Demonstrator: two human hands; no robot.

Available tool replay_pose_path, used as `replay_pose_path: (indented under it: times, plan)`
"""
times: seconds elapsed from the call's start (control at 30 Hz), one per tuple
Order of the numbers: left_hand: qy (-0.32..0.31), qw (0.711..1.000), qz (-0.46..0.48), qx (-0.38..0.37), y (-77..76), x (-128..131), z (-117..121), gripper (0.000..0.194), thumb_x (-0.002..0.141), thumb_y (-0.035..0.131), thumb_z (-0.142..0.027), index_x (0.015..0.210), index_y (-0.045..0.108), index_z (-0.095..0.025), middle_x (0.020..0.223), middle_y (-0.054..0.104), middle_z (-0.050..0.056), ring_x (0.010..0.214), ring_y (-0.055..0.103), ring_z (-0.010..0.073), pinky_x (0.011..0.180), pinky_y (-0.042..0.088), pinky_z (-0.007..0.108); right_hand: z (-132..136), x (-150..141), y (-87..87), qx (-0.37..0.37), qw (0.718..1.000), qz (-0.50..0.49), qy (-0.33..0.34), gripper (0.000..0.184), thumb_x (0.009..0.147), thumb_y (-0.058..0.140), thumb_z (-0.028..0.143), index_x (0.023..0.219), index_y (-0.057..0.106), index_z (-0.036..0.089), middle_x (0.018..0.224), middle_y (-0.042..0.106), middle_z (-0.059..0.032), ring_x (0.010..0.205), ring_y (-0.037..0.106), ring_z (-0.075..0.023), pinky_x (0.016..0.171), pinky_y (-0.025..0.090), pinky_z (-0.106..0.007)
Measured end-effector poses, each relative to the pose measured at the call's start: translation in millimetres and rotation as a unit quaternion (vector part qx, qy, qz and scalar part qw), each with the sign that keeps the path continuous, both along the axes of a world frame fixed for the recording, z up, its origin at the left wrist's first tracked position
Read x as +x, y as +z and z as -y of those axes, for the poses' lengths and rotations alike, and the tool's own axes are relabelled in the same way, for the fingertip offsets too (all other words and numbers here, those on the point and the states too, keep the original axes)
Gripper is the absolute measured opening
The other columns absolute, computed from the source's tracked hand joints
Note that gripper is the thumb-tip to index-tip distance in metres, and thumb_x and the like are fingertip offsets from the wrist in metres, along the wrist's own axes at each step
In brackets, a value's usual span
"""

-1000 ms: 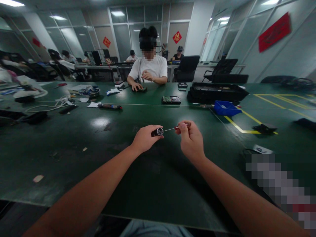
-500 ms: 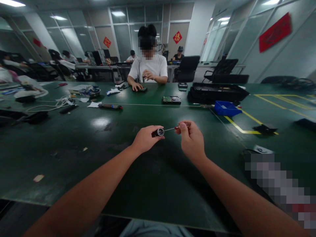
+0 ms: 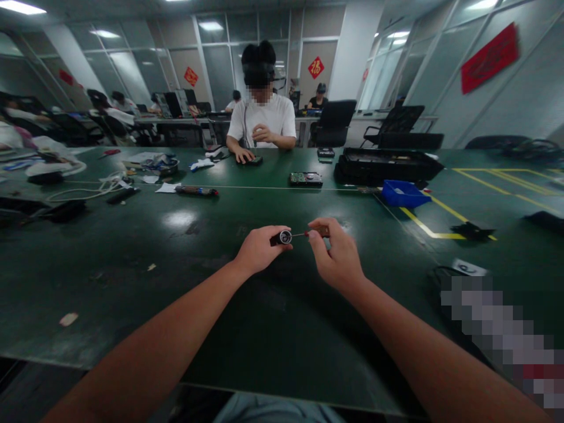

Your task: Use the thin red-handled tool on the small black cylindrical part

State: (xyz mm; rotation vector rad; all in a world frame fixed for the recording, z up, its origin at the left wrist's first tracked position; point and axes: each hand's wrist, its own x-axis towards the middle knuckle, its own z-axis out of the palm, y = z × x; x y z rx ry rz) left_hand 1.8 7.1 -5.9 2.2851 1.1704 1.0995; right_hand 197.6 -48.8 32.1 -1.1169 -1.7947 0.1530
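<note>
My left hand (image 3: 259,248) is closed round a small black cylindrical part (image 3: 285,237) with a silvery ring at its round end, which faces right and toward me. In my right hand (image 3: 337,252) is a screwdriver (image 3: 323,231) with a reddish-brown handle, pinched between thumb and fingers. Its thin metal shaft points left and its tip meets the ringed end of the black part; whether it sits inside cannot be made out. Both hands are raised over the green tabletop (image 3: 247,329).
Across the table a person (image 3: 262,120) works on a small dark device. A hard drive (image 3: 305,178), a long black casing (image 3: 388,166) and a blue bin (image 3: 405,194) stand ahead. A pen-like tool (image 3: 197,191) and a pale cable (image 3: 88,192) lie left.
My right hand has shifted slightly left, and its thumb and fingers have changed position on the screwdriver handle. My left hand holds the black part almost unmoved.
</note>
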Motion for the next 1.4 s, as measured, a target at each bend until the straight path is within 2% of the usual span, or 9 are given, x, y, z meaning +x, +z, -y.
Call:
replay_pose_path:
  times: [0.2, 0.37, 0.47, 0.57, 0.63, 0.8, 0.97, 1.23, 1.4]
  plan:
    - [-0.008, 1.000, -0.004, -0.005, 2.0, 0, 1, 0.038, 0.080, 0.078, -0.032, 0.117, 0.070, -0.025, 0.111, 0.075, 0.003, 0.099, 0.069, 0.0216, 0.088, 0.054, 0.035, 2, -1, 2.9, -0.016, 1.000, -0.006, -0.009, 0.019, 0.099, 0.047, 0.033, 0.096, 0.062, 0.021, 0.083, 0.069, -0.0039, 0.075, 0.065, -0.0183, 0.069, 0.047, -0.032]
    - [0.008, 1.000, 0.012, -0.007, -0.2, 0, -1, 0.039, 0.078, 0.079, -0.028, 0.116, 0.071, -0.025, 0.112, 0.075, 0.003, 0.100, 0.069, 0.0216, 0.088, 0.054, 0.036, -3, -4, -2.4, -0.085, 0.983, -0.164, 0.000, 0.021, 0.096, 0.052, 0.038, 0.102, 0.062, 0.020, 0.086, 0.071, -0.0051, 0.078, 0.068, -0.0192, 0.072, 0.051, -0.034]
    - [-0.008, 1.000, 0.007, 0.010, 0.3, -2, -3, 0.039, 0.078, 0.080, -0.025, 0.115, 0.071, -0.024, 0.113, 0.074, 0.003, 0.103, 0.068, 0.0212, 0.092, 0.053, 0.037, -15, -3, -11.0, -0.126, 0.956, -0.263, 0.004, 0.027, 0.096, 0.051, 0.044, 0.096, 0.065, 0.020, 0.082, 0.068, -0.0044, 0.076, 0.066, -0.0182, 0.076, 0.053, -0.036]
    - [-0.024, 0.999, 0.000, 0.034, 2.9, -3, -3, 0.036, 0.080, 0.078, -0.024, 0.116, 0.070, -0.024, 0.116, 0.073, 0.003, 0.106, 0.067, 0.0202, 0.094, 0.052, 0.037, -29, 3, -19.7, -0.190, 0.897, -0.397, 0.031, 0.028, 0.092, 0.054, 0.048, 0.089, 0.062, 0.021, 0.080, 0.065, -0.0026, 0.070, 0.063, -0.0166, 0.073, 0.054, -0.036]
    - [-0.013, 0.999, -0.004, 0.034, 4.3, -3, -2, 0.036, 0.081, 0.077, -0.024, 0.116, 0.070, -0.024, 0.115, 0.073, 0.003, 0.106, 0.067, 0.0201, 0.093, 0.052, 0.036, -35, 7, -22.7, -0.199, 0.882, -0.427, 0.023, 0.027, 0.091, 0.055, 0.047, 0.086, 0.061, 0.021, 0.077, 0.063, -0.0019, 0.067, 0.061, -0.0155, 0.070, 0.054, -0.035]
    - [0.004, 1.000, -0.018, 0.012, 5.0, -2, -1, 0.037, 0.080, 0.078, -0.026, 0.116, 0.070, -0.024, 0.111, 0.074, 0.003, 0.100, 0.068, 0.0207, 0.089, 0.052, 0.036, -28, 8, -17.8, -0.131, 0.929, -0.346, -0.021, 0.026, 0.096, 0.051, 0.045, 0.092, 0.062, 0.022, 0.082, 0.065, -0.0028, 0.072, 0.062, -0.0161, 0.070, 0.052, -0.034]
    - [0.006, 1.000, -0.019, 0.010, 4.2, -3, -1, 0.038, 0.080, 0.078, -0.028, 0.117, 0.070, -0.025, 0.110, 0.074, 0.002, 0.099, 0.068, 0.0205, 0.088, 0.052, 0.036, -15, 2, -8.3, -0.102, 0.964, -0.243, -0.043, 0.025, 0.099, 0.047, 0.042, 0.093, 0.060, 0.021, 0.080, 0.066, -0.0031, 0.072, 0.063, -0.0171, 0.071, 0.050, -0.035]
    - [-0.005, 1.000, -0.012, 0.019, 4.4, -1, -1, 0.038, 0.080, 0.078, -0.027, 0.116, 0.070, -0.024, 0.113, 0.073, 0.004, 0.101, 0.068, 0.0211, 0.091, 0.052, 0.036, -6, -3, -4.5, -0.055, 0.993, -0.101, -0.039, 0.020, 0.100, 0.045, 0.038, 0.100, 0.058, 0.022, 0.082, 0.070, -0.0035, 0.076, 0.068, -0.0186, 0.071, 0.049, -0.034]
    - [-0.013, 1.000, -0.003, 0.010, 4.1, -1, 0, 0.037, 0.080, 0.078, -0.026, 0.117, 0.070, -0.024, 0.113, 0.073, 0.004, 0.101, 0.068, 0.0208, 0.091, 0.052, 0.036, -3, -3, -2.5, -0.055, 0.995, -0.078, -0.035, 0.019, 0.101, 0.045, 0.036, 0.100, 0.058, 0.023, 0.084, 0.071, -0.0040, 0.078, 0.070, -0.0192, 0.071, 0.049, -0.033]
